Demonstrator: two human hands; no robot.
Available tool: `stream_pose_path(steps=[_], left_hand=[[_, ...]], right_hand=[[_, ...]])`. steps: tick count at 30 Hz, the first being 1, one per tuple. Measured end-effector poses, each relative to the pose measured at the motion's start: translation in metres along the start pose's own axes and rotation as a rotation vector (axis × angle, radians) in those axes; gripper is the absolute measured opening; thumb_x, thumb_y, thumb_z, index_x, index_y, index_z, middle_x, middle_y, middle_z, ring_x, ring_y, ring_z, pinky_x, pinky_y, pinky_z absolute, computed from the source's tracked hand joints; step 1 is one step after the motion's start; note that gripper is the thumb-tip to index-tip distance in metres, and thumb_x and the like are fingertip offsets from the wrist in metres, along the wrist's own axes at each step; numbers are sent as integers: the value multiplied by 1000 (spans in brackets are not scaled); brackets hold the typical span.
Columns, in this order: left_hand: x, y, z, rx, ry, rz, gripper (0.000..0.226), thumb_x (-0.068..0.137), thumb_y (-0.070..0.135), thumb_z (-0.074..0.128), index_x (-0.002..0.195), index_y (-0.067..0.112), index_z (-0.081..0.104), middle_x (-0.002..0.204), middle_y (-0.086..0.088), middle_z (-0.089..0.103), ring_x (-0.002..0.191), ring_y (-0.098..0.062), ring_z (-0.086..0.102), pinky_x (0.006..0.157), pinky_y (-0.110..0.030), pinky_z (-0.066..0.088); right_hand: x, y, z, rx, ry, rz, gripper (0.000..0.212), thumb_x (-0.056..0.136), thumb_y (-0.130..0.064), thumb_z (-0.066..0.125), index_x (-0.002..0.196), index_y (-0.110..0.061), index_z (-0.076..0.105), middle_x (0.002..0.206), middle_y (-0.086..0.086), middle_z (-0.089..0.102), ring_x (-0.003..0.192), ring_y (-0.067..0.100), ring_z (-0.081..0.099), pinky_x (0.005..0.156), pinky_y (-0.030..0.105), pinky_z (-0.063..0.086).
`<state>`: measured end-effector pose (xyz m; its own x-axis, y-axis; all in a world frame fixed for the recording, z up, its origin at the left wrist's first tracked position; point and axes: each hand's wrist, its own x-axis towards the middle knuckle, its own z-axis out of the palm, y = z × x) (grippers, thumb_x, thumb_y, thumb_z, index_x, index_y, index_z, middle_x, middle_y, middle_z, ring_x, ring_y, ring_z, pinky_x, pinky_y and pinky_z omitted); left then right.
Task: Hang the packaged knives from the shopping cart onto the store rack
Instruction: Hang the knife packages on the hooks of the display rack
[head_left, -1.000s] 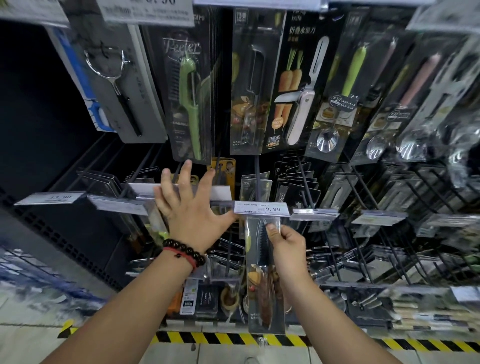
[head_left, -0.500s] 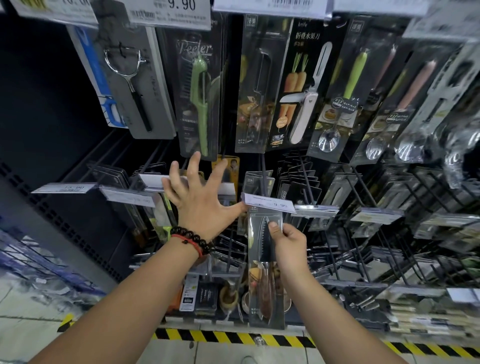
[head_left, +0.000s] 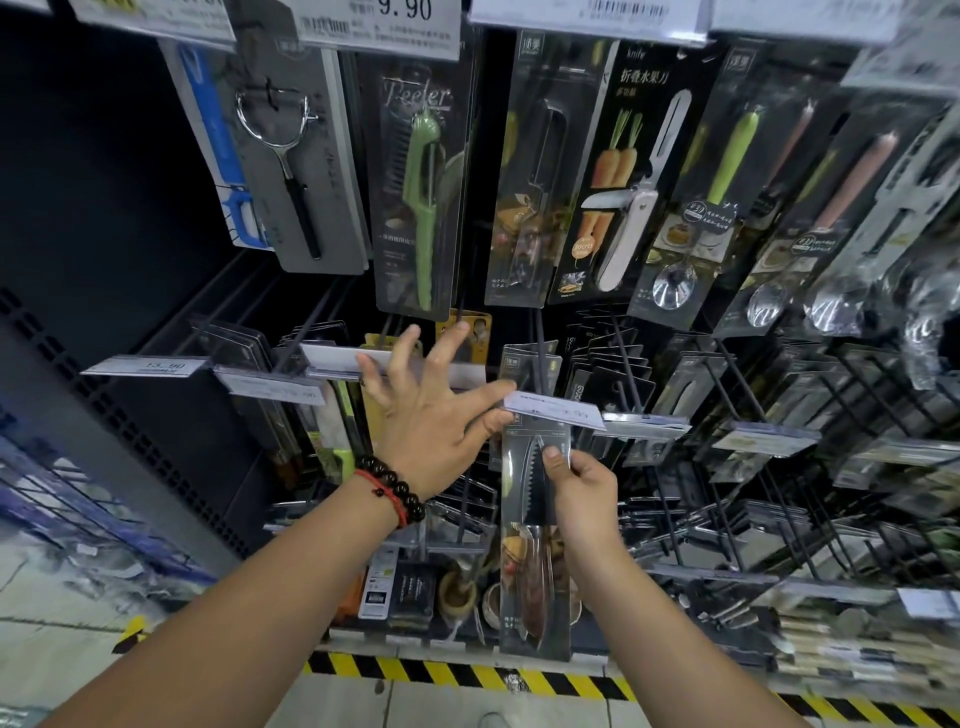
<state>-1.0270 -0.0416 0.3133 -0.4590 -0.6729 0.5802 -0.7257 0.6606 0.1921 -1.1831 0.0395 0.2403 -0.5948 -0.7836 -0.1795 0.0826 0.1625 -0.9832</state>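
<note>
Item one, our right hand (head_left: 584, 499): fingers curled round the right edge of the packaged knife (head_left: 535, 551), thumb pressed flat on its clear front near the top; the pack hangs upright at about five o'clock from frame centre, serrated blade uppermost, dark wooden handle below.

Item two, the pack's top edge: just under the tilted price tag (head_left: 553, 410) at the tip of a rack hook (head_left: 540, 364); we cannot tell whether the hook passes through the pack's hole.

Item three, our left hand (head_left: 431, 415): fingers spread and straight, gripping nothing; the thumb tip touches the near left corner of that price tag, the fingers reach toward twelve o'clock over a white label strip (head_left: 337, 358); a dark bead bracelet (head_left: 397, 491) and a red cord sit on the wrist.

Item four, the store rack (head_left: 779, 467): dark wire hooks running back to three o'clock, several carrying black packs; more price tags at their tips, one at nine o'clock reading 13.90 (head_left: 156, 366).

Item five, upper row at twelve o'clock: a steel peeler on a grey card (head_left: 291, 171); a green peeler pack (head_left: 423, 202); a folding fruit knife pack printed with carrots (head_left: 631, 192); spoon packs (head_left: 691, 234) toward two o'clock; a 9.90 tag (head_left: 379, 23) above.

Item six, at six o'clock: a yellow-and-black striped strip (head_left: 467, 675) along the floor edge.
</note>
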Motion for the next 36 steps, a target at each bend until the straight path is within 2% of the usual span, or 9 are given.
stream_pose_path(steps=[3,7,11,14,20,29,31,33,36], left_hand=[[1,-1,1,6,-6,-8,42,93,63,29,104,48,66,150,1,22,136,-45,11,98,-76,11],[3,3,1,4,-26,-92,49,93,66,19,100,48,64,148,7,22,139,-41,8,103,-72,-6],[7,10,4,-3,-9,-160,54,96,61,15,92,42,65,144,3,33,137,-39,13,103,-70,-6],[10,18,7,-7,0,-207,51,97,55,19,87,36,65,141,-2,40,135,-38,15,104,-61,-7],[15,25,9,20,50,-274,51,99,47,22,76,24,62,131,-4,49,128,-35,23,104,-61,-4],[13,22,11,-5,92,-245,49,99,47,26,74,25,62,128,-4,51,127,-32,23,105,-60,-3],[12,21,10,6,110,-229,49,99,48,26,74,26,63,126,-4,52,126,-32,25,106,-54,-7],[12,20,9,18,124,-209,51,99,49,25,74,26,63,125,-6,54,125,-32,26,104,-49,-12],[12,19,9,29,113,-202,48,99,49,26,75,26,62,127,-5,53,126,-33,26,105,-52,-8]], right_hand=[[2,2,0,-10,7,-21,39,88,-41,62,79,-3,61,73,14,57,67,24,53,69,40,47],[2,2,-2,-16,8,-15,47,84,-47,61,78,0,58,69,13,53,63,23,47,65,39,42],[-3,-6,-5,10,6,-18,38,96,-32,59,79,2,60,68,10,54,62,19,47,63,34,40],[-6,-12,-6,-15,17,-33,40,98,-26,57,61,-14,47,54,-2,37,49,11,32,55,28,29],[-9,-11,-6,-38,16,-59,44,98,-25,58,59,-19,36,52,-9,27,50,9,25,54,29,22],[-21,-12,-5,-29,-8,-123,45,98,-20,57,60,-18,33,52,-13,28,49,6,26,47,19,26],[-25,-11,-5,-21,-22,-154,46,98,-17,56,59,-18,32,50,-16,28,49,4,26,46,15,27],[-27,-10,-5,-14,-32,-163,44,98,-17,56,60,-17,34,53,-16,30,52,5,27,47,15,27],[-28,-12,-1,-12,-33,-150,45,98,-16,56,60,-18,33,52,-16,29,52,4,27,47,16,25]])
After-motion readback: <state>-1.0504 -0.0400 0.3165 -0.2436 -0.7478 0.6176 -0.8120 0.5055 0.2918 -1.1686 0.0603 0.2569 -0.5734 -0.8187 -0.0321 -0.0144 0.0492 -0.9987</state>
